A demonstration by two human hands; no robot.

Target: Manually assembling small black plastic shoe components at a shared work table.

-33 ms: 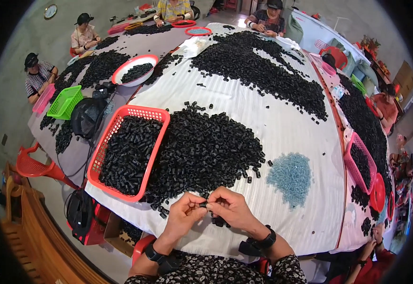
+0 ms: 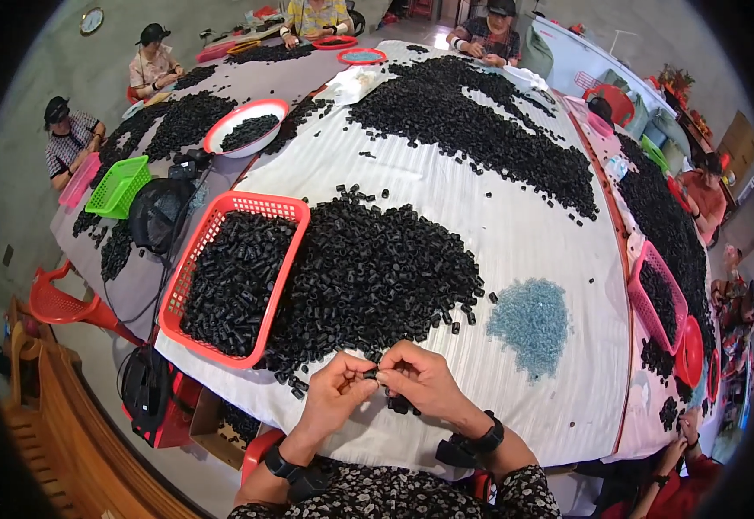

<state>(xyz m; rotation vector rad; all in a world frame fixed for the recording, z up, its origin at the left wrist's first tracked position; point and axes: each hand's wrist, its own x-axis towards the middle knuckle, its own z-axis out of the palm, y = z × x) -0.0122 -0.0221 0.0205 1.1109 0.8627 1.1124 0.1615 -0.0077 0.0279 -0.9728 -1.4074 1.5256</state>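
At the near edge of the black pile, my left hand [image 2: 335, 396] and my right hand [image 2: 426, 382] meet fingertip to fingertip. Pinched in the left fingers is a small black cylindrical piece [image 2: 372, 374]. The right thumb and forefinger are closed together against it; whether they hold a second tiny part is hidden. Just beyond spreads a pile of black cylindrical pieces [image 2: 377, 268]. A red plastic basket [image 2: 301, 251] full of similar black pieces stands left of the pile. To the right lies a heap of small clear bluish pieces [image 2: 530, 324].
A white cloth [image 2: 498, 415] covers the table. Another large black heap [image 2: 481, 130] lies farther back. A pink basket [image 2: 659, 298] stands at right, a green basket [image 2: 119, 188] and a black fan [image 2: 161, 212] at left. Several people sit around the table edges.
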